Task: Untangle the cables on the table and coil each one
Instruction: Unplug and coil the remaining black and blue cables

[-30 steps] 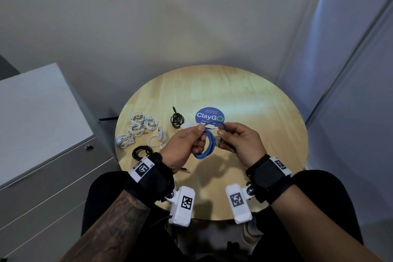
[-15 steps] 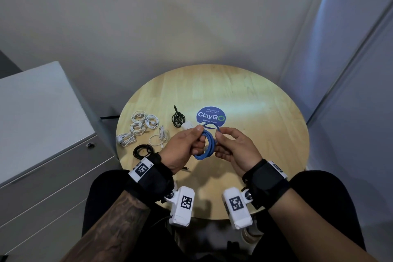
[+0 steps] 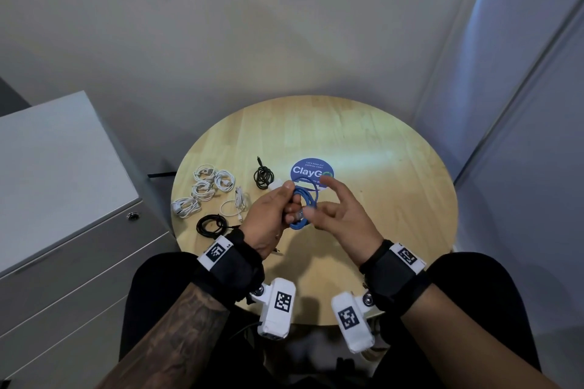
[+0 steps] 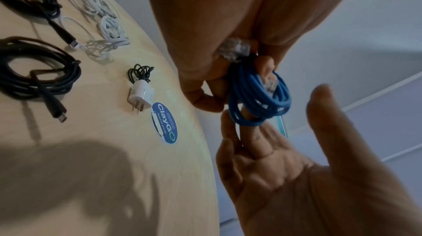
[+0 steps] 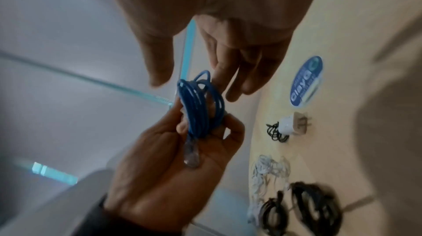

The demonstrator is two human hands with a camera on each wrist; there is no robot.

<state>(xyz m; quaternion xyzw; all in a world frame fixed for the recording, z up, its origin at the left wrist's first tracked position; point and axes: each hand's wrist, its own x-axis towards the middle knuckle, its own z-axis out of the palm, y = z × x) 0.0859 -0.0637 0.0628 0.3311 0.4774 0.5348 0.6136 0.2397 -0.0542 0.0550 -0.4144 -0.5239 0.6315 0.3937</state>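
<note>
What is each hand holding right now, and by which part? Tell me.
The left hand grips the coiled blue cable by the side of its loops, near a clear plug. The right hand is open, fingers only touching the coil.

We list: one blue cable (image 3: 302,207), coiled in several loops, clear plug at its end, held above the table (image 3: 379,199); white cables (image 3: 205,191) coiled at left; black cables (image 3: 212,226) coiled beside them.
</note>
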